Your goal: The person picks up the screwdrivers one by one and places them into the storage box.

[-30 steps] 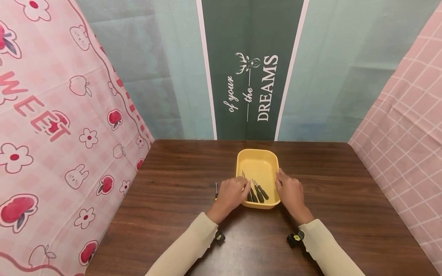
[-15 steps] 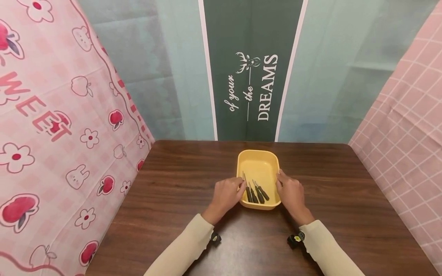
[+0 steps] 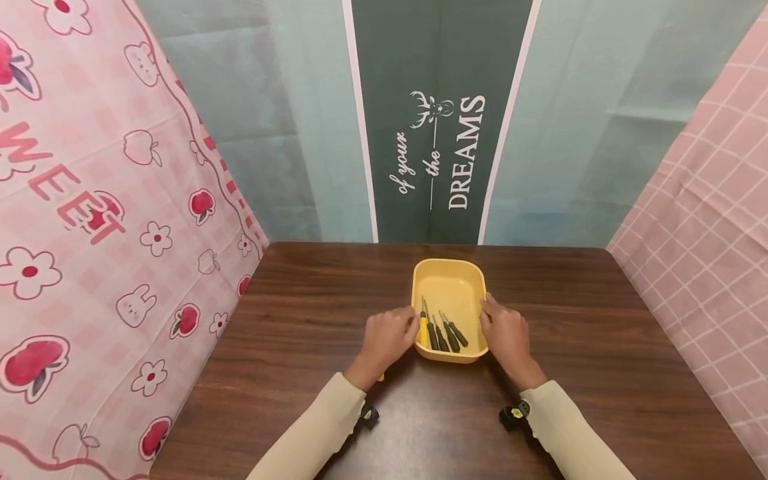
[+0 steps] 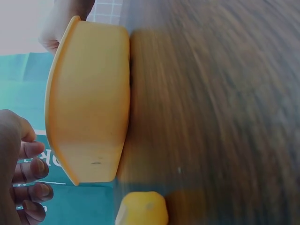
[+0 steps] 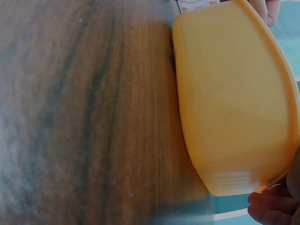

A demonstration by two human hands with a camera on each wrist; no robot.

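A yellow plastic tray (image 3: 447,358) stands on the table with its rim up. Several black-handled screwdrivers (image 3: 453,338) lie in its near part, with one yellow-handled screwdriver (image 3: 423,331) along the left wall. My left hand (image 3: 386,337) is beside the left rim, its fingers loosely bent and holding nothing in the left wrist view. At the right rim, my right hand (image 3: 505,337) holds the tray's edge, fingers (image 5: 269,206) against it. Another yellow handle end (image 4: 143,206) lies on the table, mostly hidden under my left hand in the head view.
The brown wooden table (image 3: 312,287) runs back to a green and teal cloth backdrop (image 3: 438,133). Pink patterned cloth (image 3: 150,267) hangs at the left, pink checked cloth (image 3: 708,233) at the right. Black cameras are strapped at both wrists.
My left hand has drawn back leftward from over the tray to outside its rim, uncovering the yellow-handled screwdriver inside. My right hand and the tray stay almost in place.
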